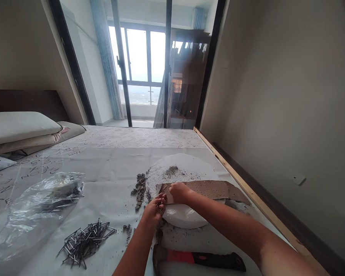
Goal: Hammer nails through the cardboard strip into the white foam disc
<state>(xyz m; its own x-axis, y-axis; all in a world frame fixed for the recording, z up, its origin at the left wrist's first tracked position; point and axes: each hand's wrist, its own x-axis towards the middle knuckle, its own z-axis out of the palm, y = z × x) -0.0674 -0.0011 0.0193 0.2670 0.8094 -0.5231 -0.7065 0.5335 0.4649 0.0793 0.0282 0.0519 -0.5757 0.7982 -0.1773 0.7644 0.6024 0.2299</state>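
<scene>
Nearest, at half past five, see a hammer (212,260) with a red and black handle, head pointing toward nine o'clock. Just beyond, near six, hold the left hand (156,209) with fingers mostly curled in, gripping a few thin nails (161,207). Hold the right hand (179,191) just beside, at the left's two o'clock, folded into a loose fist over the near-left end of a dotted brown strip (209,189); cannot tell of anything inside the fist. Find the strip at five, laid across a round white slab (185,218) sprinkled with dark grit (172,170). See crumbled grey lumps (139,188) along the slab's nine o'clock edge. At half past seven, see a tangled pile of loose nails (86,242), well apart from both hands, and at eight a clear plastic bag (43,207) with dark contents. Farther out, notice a white pillow (21,126) at nine, a wooden rail (248,187) at four and glass sliding doors (143,57) at twelve.
</scene>
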